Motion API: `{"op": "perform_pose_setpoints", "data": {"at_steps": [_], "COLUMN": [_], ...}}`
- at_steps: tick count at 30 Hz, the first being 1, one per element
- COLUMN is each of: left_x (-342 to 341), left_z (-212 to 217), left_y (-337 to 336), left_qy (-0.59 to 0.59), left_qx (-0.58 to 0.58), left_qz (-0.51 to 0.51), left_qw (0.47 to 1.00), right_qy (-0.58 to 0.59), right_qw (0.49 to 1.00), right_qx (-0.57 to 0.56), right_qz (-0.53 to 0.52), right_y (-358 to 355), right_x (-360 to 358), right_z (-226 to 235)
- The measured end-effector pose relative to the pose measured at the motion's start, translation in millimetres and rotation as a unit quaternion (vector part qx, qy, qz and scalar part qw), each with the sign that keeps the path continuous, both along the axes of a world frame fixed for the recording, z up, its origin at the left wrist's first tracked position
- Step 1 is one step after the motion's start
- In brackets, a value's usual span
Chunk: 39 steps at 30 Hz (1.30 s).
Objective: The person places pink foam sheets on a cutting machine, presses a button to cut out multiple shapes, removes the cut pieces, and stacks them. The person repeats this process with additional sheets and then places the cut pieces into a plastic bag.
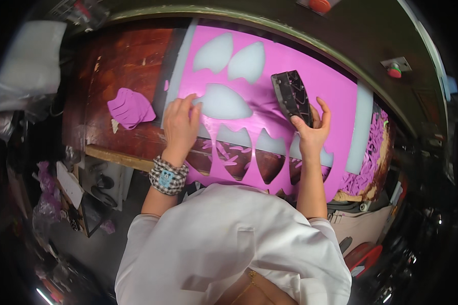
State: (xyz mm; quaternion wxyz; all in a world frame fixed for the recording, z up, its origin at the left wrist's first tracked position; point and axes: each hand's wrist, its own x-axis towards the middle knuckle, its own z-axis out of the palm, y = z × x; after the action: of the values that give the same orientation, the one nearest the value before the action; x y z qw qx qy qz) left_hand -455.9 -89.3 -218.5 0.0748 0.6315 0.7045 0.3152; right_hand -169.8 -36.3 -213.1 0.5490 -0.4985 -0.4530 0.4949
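A large pink-purple sheet [315, 66] covers a pale cutting board [359, 127] in front of me. Several leaf-like shapes are cut out of it, showing the pale board beneath. My right hand [313, 127] grips a black cutting die [291, 96], thumb on one side and fingers on the other, tilted up above the sheet. At the sheet's left side my left hand [182, 124] is beside a cut-out hole, its fingers bent toward the sheet's edge; whether they pinch anything is hard to make out. The near edge of the sheet hangs in thin strips toward my body.
A stack of cut pink pieces [131, 108] lies on the reddish-brown wooden table [132, 61] at left. Pink scraps [369, 157] pile up at right, with more under the strips. A dark green machine beam with red buttons [394, 71] spans the far side.
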Motion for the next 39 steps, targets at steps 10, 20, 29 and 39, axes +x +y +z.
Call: {"op": "perform_pose_setpoints", "data": {"at_steps": [10,20,29,39], "left_x": [86.5,-42.1,-31.6,-18.8], "left_z": [2.1,-5.7,-27.6,-47.6], "left_y": [3.4,-40.8,-100.4,-120.8], "left_qy": [-0.534,-0.441,0.011,0.028], "left_qx": [-0.185,-0.065,0.090,0.091], "left_qz": [-0.106,0.081,0.141,0.031], "left_qw": [0.818,0.891,0.986,0.995], "right_qy": [0.226,-0.384,-0.289,-0.429], "right_qw": [0.973,0.903,0.943,0.796], "right_qx": [-0.037,0.140,0.165,0.233], "right_qz": [0.004,0.132,0.007,-0.357], "right_y": [-30.6,3.5,-4.2,-4.2], "right_x": [-12.1,44.4,85.1,173.4], "right_z": [-2.6,-14.5,-24.2,44.1]}}
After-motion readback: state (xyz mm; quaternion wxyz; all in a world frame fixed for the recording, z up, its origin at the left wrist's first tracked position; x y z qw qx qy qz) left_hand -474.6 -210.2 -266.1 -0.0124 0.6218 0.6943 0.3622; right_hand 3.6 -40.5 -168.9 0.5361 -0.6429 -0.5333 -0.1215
